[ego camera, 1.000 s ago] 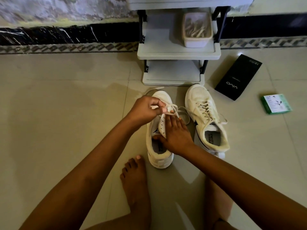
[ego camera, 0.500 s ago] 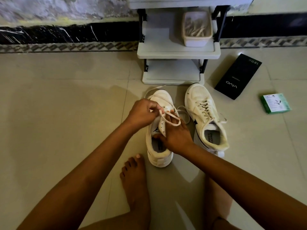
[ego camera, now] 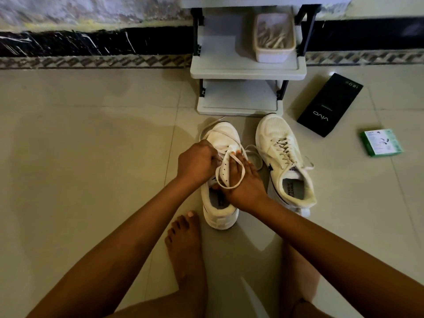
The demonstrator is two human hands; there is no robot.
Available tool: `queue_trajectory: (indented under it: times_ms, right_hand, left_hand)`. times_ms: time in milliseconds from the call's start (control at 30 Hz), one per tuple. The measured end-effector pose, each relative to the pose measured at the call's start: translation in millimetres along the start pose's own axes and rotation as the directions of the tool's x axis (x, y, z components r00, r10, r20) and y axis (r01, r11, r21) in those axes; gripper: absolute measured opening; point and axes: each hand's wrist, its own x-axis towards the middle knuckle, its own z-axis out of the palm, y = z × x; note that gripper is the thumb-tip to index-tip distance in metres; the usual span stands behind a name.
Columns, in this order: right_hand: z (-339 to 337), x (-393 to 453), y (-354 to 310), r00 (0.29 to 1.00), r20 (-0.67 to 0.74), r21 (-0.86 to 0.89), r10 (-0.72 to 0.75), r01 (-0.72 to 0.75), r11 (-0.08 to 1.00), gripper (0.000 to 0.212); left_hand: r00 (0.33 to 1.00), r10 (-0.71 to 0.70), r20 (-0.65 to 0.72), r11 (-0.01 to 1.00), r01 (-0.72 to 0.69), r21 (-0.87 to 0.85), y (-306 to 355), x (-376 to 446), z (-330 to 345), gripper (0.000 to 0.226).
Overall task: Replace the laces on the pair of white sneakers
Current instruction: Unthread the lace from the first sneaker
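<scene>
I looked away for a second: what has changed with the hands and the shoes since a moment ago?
The left hand has dropped from above the near sneaker to its side, drawing the lace into a longer loop over the right hand, which still steadies the shoe. The other sneaker, black box, green box and rack stayed put.

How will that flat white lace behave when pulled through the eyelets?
Likely floppy: the flat white shoelace sags in a loop over the right hand. Probably light, prone to twisting. The left hand pinches it beside the left white sneaker.
</scene>
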Motion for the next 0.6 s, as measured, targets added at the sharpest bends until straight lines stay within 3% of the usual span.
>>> queue_trajectory:
  times_ms: [133, 200, 267, 333, 467, 533, 600]
  right_hand:
    - [0, 0, 0, 1.000, 0.008, 0.007, 0.000, 0.000, 1.000, 0.091]
    - [0, 1, 0, 1.000, -0.002, 0.020, 0.000, 0.000, 1.000, 0.089]
    - [0, 1, 0, 1.000, -0.004, 0.023, 0.001, -0.001, 1.000, 0.090]
    - [1, 1, 1, 1.000, -0.006, 0.016, 0.004, -0.004, 1.000, 0.091]
    - [1, 2, 1, 1.000, -0.003, 0.041, -0.003, 0.004, 0.999, 0.093]
    - [1, 2, 2, 1.000, -0.011, 0.050, -0.001, 0.001, 0.999, 0.093]
    - [3, 1, 2, 1.000, -0.017, 0.021, -0.015, 0.015, 1.000, 0.092]
  left_hand:
    - [0.998, 0.054, -0.015, 0.906, -0.055, -0.419, 6, 3, -20, 0.011]
    - [0.999, 0.019, -0.045, 0.849, -0.040, -0.527, 6, 0, -22, 0.013]
    - [0.998, 0.039, -0.043, 0.877, -0.055, -0.477, 2, -2, -17, 0.019]
    - [0.996, 0.090, 0.023, 0.954, -0.079, -0.289, -2, -2, -10, 0.027]
    - [1.000, -0.009, 0.029, 1.000, 0.008, 0.027, 1, -2, -1, 0.017]
    - [0.999, -0.021, 0.030, 1.000, 0.020, 0.024, 5, 0, -4, 0.015]
    - [0.995, -0.020, 0.094, 0.990, 0.032, -0.136, 9, 5, -15, 0.013]
